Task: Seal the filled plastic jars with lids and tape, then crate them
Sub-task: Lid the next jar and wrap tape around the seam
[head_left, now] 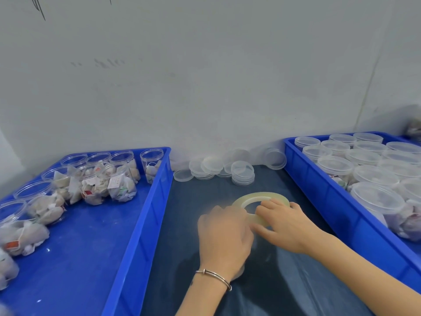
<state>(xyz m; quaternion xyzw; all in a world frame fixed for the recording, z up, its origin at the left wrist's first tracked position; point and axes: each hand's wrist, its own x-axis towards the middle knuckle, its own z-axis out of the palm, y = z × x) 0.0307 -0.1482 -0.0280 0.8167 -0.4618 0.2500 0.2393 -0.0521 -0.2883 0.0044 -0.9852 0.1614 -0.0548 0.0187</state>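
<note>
Translucent tape roll [259,198] sits between our crates: right hand [284,222] grips its near rim, left hand [224,236] pinches beside it.

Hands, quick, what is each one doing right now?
Left hand: fingers curled, what it grips cannot be told.
Right hand: fingers grip the tape roll.

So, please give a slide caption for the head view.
Both hands hold the tape roll between two blue crates of jars.

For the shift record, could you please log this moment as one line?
step: taping | both hands on tape roll | left hand | right hand | loose lids behind
</note>
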